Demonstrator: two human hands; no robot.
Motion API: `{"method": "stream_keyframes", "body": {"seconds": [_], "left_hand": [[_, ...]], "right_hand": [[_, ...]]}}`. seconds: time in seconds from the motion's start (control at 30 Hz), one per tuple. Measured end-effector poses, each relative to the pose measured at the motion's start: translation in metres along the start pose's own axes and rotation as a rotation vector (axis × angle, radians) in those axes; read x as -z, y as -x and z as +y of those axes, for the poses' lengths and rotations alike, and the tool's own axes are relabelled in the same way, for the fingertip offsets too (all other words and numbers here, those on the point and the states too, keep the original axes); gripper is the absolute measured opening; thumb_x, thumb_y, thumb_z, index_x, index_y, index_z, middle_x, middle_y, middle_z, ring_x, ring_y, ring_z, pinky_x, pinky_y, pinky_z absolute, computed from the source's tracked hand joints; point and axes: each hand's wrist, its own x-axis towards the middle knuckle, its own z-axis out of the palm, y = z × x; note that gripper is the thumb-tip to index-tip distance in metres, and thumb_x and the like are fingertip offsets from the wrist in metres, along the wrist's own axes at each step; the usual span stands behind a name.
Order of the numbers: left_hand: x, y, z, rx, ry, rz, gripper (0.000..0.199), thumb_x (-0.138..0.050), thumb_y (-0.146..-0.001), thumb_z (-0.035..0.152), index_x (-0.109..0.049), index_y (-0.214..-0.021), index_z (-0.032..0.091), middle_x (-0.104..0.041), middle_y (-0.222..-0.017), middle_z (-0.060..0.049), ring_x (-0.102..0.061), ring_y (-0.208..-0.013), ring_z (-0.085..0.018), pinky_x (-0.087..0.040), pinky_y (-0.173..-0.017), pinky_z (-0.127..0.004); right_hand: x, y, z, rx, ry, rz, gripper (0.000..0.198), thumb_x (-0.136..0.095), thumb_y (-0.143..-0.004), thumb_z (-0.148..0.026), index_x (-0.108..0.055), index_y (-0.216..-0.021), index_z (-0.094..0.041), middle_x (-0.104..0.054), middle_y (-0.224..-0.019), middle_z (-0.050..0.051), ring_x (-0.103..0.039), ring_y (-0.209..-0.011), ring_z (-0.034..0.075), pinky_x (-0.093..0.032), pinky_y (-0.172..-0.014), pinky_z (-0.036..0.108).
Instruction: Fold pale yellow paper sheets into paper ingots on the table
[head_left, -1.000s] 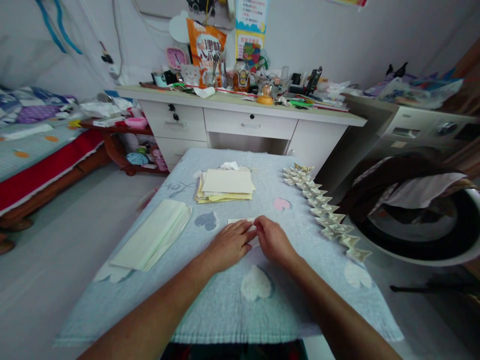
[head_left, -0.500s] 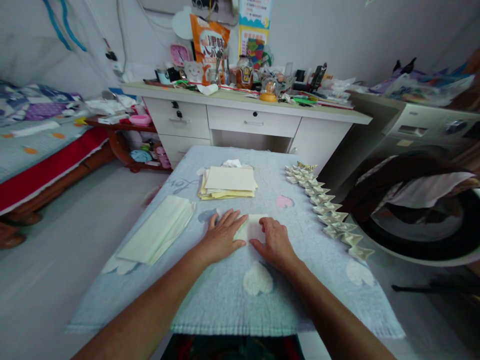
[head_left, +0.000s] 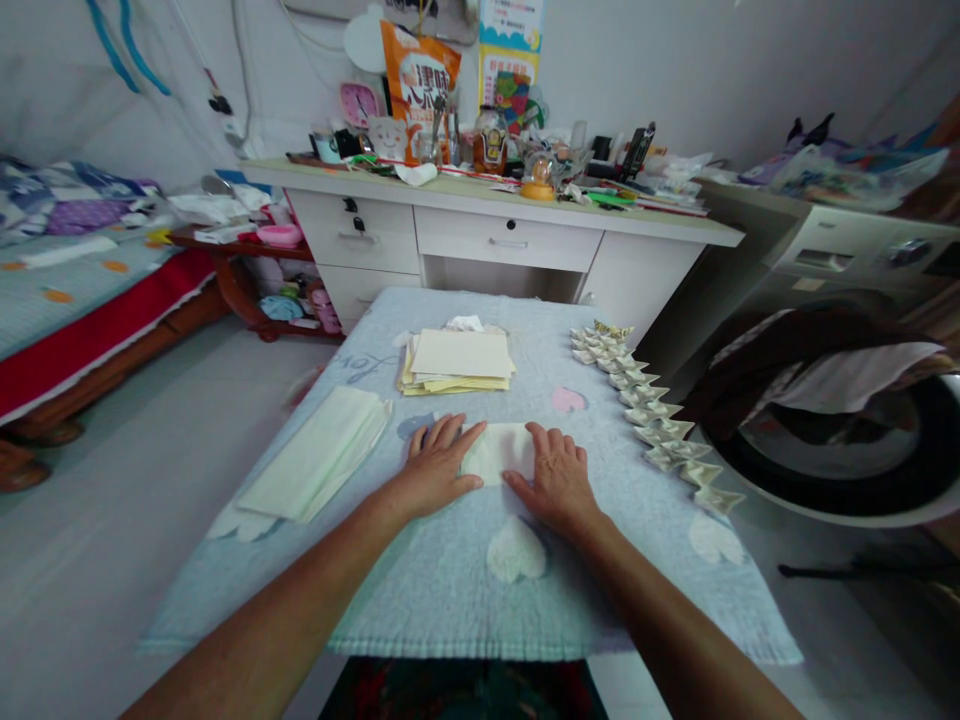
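Note:
A small folded rectangle of pale paper (head_left: pixel 496 455) lies flat near the middle of the cloth-covered table. My left hand (head_left: pixel 435 465) rests on its left end, fingers spread and thumb along the near edge. On the right end lies my right hand (head_left: pixel 556 475), thumb and forefinger apart at the paper's near and far edges, the other fingers slightly bent. To the left is a stack of long pale paper sheets (head_left: pixel 311 455). Beyond my hands sits a pile of cream and yellow paper (head_left: pixel 461 355). A row of pointed folded paper pieces (head_left: pixel 652 410) runs down the right side.
The table wears a light blue patterned cloth (head_left: pixel 450 600). Behind stands a white desk (head_left: pixel 510 240) crowded with an orange snack bag (head_left: pixel 420 85), a jar (head_left: pixel 490 143) and small items. A washing machine (head_left: pixel 832 245) with cloth in its open door is at right; a bed (head_left: pixel 90 270) is at left.
Both hands have spread a little farther apart, showing more of the folded paper between them. My right fingers have straightened somewhat. The view has shifted slightly.

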Motion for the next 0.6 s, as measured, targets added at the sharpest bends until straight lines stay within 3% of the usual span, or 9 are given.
{"method": "stream_keyframes", "body": {"seconds": [0.3, 0.6], "left_hand": [[0.005, 0.001, 0.003, 0.027, 0.000, -0.058, 0.074, -0.058, -0.080, 0.040, -0.024, -0.146, 0.034, -0.020, -0.156, -0.011, -0.013, -0.144, -0.029, -0.012, -0.111, -0.053], [0.004, 0.001, 0.004, 0.020, -0.019, -0.061, 0.067, -0.053, -0.084, 0.039, -0.027, -0.145, 0.033, -0.019, -0.156, -0.009, -0.012, -0.144, -0.030, -0.009, -0.112, -0.053]], "right_hand": [[0.003, 0.008, 0.044, -0.089, 0.043, -0.029, 0.079, -0.056, -0.080, -0.058, -0.026, -0.145, -0.024, -0.050, -0.117, 0.013, -0.046, -0.103, 0.030, -0.032, -0.084, 0.041], [0.015, -0.004, 0.051, -0.084, -0.024, -0.101, 0.079, -0.059, -0.080, -0.045, -0.025, -0.145, -0.017, -0.052, -0.123, 0.016, -0.047, -0.111, 0.032, -0.034, -0.089, 0.041]]}}
